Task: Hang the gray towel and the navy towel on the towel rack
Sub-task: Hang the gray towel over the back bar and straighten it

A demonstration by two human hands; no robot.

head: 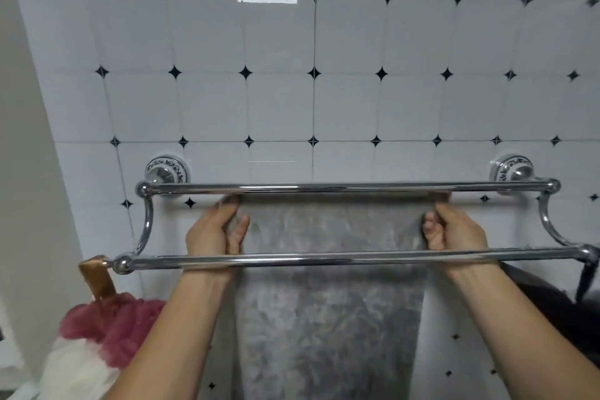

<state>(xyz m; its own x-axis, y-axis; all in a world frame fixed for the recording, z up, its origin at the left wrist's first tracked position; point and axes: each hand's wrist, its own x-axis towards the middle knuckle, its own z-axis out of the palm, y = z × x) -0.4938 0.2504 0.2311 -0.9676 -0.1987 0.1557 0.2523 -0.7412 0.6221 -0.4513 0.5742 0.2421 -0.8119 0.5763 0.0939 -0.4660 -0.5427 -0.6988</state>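
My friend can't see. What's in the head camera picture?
A left hand and a right hand grip the top corners of a gray cloth towel between the two bars of a chrome towel rack on a white tiled wall.

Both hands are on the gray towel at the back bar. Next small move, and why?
Probably lift the top edge over the rear bar and drape it: left hand and right hand pinch the upper corners of the gray towel just below that bar, its length hanging beneath.
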